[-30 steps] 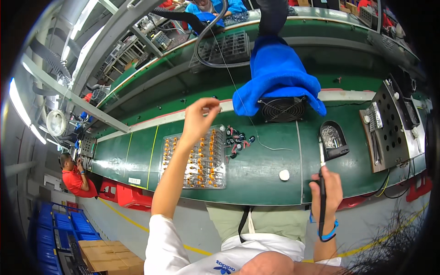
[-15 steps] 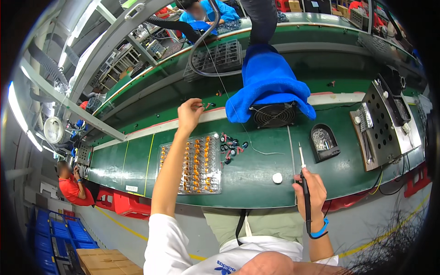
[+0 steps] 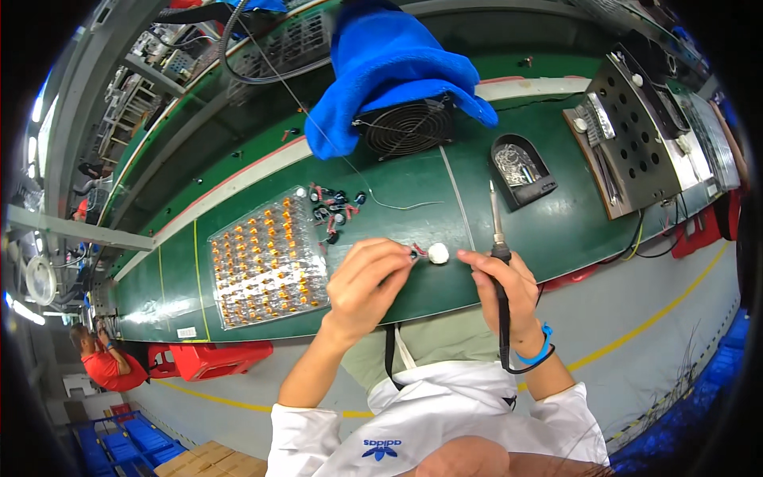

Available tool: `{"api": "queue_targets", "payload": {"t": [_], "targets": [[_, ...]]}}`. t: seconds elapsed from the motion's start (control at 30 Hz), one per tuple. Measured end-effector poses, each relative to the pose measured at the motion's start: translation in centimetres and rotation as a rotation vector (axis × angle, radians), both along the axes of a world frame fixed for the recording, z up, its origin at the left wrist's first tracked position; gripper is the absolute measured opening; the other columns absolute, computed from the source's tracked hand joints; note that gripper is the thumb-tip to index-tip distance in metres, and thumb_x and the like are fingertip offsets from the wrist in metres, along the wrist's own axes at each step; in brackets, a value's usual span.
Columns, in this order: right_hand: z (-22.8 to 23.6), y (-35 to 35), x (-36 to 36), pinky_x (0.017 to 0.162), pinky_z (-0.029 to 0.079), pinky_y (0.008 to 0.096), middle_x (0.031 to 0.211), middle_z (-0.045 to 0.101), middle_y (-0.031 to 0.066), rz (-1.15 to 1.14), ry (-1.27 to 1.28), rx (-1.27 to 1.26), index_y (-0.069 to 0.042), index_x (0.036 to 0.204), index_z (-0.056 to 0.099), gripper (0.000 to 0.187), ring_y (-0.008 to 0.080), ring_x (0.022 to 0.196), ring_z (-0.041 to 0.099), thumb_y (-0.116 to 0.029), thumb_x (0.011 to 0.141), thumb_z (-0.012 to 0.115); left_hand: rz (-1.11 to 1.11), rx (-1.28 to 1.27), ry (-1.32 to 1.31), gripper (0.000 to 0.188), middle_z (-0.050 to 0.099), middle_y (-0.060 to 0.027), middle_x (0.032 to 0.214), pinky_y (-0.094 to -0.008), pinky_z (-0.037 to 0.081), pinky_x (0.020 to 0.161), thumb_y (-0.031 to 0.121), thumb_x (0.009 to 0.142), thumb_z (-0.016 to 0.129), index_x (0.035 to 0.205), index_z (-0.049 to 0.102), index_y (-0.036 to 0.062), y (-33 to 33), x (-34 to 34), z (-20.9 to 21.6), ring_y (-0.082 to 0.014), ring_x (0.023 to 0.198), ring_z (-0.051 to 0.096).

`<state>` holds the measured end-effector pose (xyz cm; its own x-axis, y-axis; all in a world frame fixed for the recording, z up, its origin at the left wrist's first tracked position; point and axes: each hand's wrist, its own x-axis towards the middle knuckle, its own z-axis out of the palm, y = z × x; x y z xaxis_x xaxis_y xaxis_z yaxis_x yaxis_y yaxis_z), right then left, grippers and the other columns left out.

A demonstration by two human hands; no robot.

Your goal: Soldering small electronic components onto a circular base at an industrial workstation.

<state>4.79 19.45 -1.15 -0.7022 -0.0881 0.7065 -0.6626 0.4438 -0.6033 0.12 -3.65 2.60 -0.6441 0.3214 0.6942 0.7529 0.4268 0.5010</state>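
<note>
Pinched in my left hand [image 3: 364, 288] is a small black part with red wires [image 3: 415, 252], mostly covered by the fingertips. Its wires lie right beside a round white lump [image 3: 438, 254] on the green bench. My right hand [image 3: 515, 296] grips a soldering iron [image 3: 499, 248], its tip pointing up and away from me, above the bench. The right forefinger reaches toward the white lump, apart from it. Several similar black parts with red wires [image 3: 338, 211] lie in a loose heap beyond my left hand. Left of them, a clear plastic tray [image 3: 324, 274] holds rows of orange-and-metal pieces.
A fan [image 3: 409, 129] draped with blue cloth [image 3: 389, 63] stands at the back. Thin solder wire [image 3: 407, 207] hangs down onto the bench. A black open container [image 3: 539, 191] of metallic strands sits right of it, then a perforated metal box [image 3: 636, 147]. Another person [image 3: 111, 358] works far left.
My left hand has come back from the far rail to beside the white lump, carrying a small black part. The right hand still holds the iron. The view has shifted.
</note>
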Motion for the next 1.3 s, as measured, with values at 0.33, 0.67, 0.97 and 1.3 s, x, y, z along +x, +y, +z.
{"api": "queue_targets", "payload": {"t": [0.33, 0.67, 0.97, 1.3], "targets": [[0.7, -1.2, 0.0, 0.076, 0.048, 0.0365, 0.117, 0.077, 0.0142, -0.047, 0.041, 0.085, -0.005, 0.118, 0.059, 0.037, 0.0262, 0.081, 0.063, 0.009, 0.087, 0.071, -0.075, 0.006, 0.050, 0.031, 0.071, -0.0123, 0.097, -0.0372, 0.059, 0.074, -0.014, 0.065, 0.083, 0.092, 0.071, -0.0029, 1.7, 0.3, -1.8, -0.0302, 0.089, 0.070], [-0.6, -1.3, 0.3, 0.078, 0.048, 0.0412, 0.117, 0.076, 0.0124, -0.105, 0.118, 0.351, -0.002, 0.113, 0.065, 0.029, 0.0295, 0.084, 0.063, 0.007, 0.086, 0.070, -0.175, -0.325, 0.145, 0.029, 0.073, -0.0144, 0.107, -0.0407, 0.061, 0.083, 0.005, 0.075, 0.074, 0.104, 0.072, -0.0020, 0.0, 2.7, -0.7, -0.0327, 0.098, 0.072], [-1.0, -1.2, 0.0, 0.081, 0.048, 0.0402, 0.124, 0.074, 0.0167, -0.030, 0.067, 0.129, -0.003, 0.119, 0.059, 0.039, 0.0304, 0.088, 0.061, 0.010, 0.084, 0.071, 0.359, -0.448, -0.032, 0.027, 0.073, -0.0098, 0.094, -0.0396, 0.056, 0.078, -0.007, 0.080, 0.078, 0.103, 0.074, 0.0039, -11.9, -1.2, 3.6, -0.0295, 0.092, 0.068], [-1.2, -0.6, 0.4, 0.082, 0.049, 0.0405, 0.125, 0.073, 0.0197, -0.001, 0.063, 0.108, -0.003, 0.125, 0.056, 0.046, 0.0316, 0.089, 0.062, 0.010, 0.084, 0.071, 0.403, -0.359, -0.071, 0.024, 0.074, -0.0112, 0.093, -0.0354, 0.058, 0.074, -0.007, 0.082, 0.076, 0.104, 0.075, 0.0020, -12.6, -2.2, 2.2, -0.0239, 0.093, 0.071]]}}
